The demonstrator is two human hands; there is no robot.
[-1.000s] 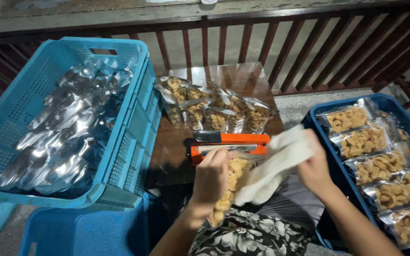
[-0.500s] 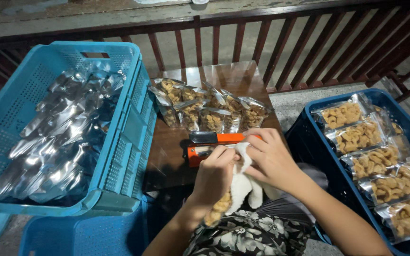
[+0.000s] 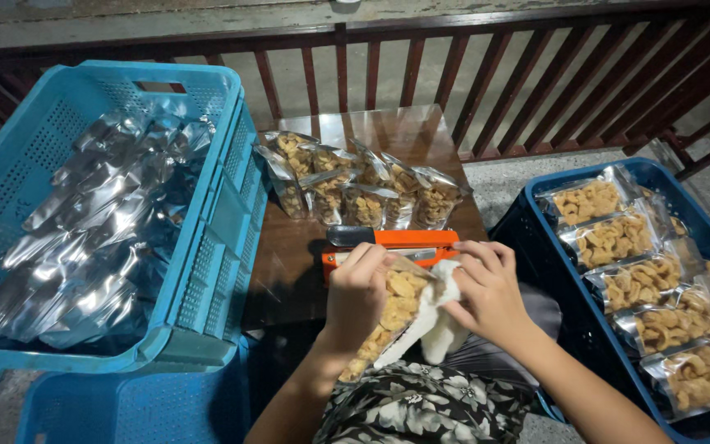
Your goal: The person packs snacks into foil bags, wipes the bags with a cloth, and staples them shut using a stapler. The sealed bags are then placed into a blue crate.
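Note:
My left hand (image 3: pixel 357 294) grips a clear pouch of yellow crackers (image 3: pixel 388 316) by its upper left side, just in front of an orange heat sealer (image 3: pixel 388 244) on a small brown table (image 3: pixel 289 263). My right hand (image 3: pixel 486 292) presses a white cloth (image 3: pixel 437 316) against the right side of the pouch. The pouch tilts down toward my lap, and its lower end sits over a floral-print garment.
A light blue crate (image 3: pixel 207 238) at left holds several silver foil pouches (image 3: pixel 100 222). Filled cracker pouches (image 3: pixel 355 185) stand at the table's far end. A dark blue crate (image 3: pixel 552 271) at right holds several sealed cracker packs (image 3: pixel 643 279). A wooden railing (image 3: pixel 454 74) runs behind.
My right hand swung in from the right with the white cloth, from holding it up loose to pressing it against the pouch. The left hand has kept its hold on the pouch.

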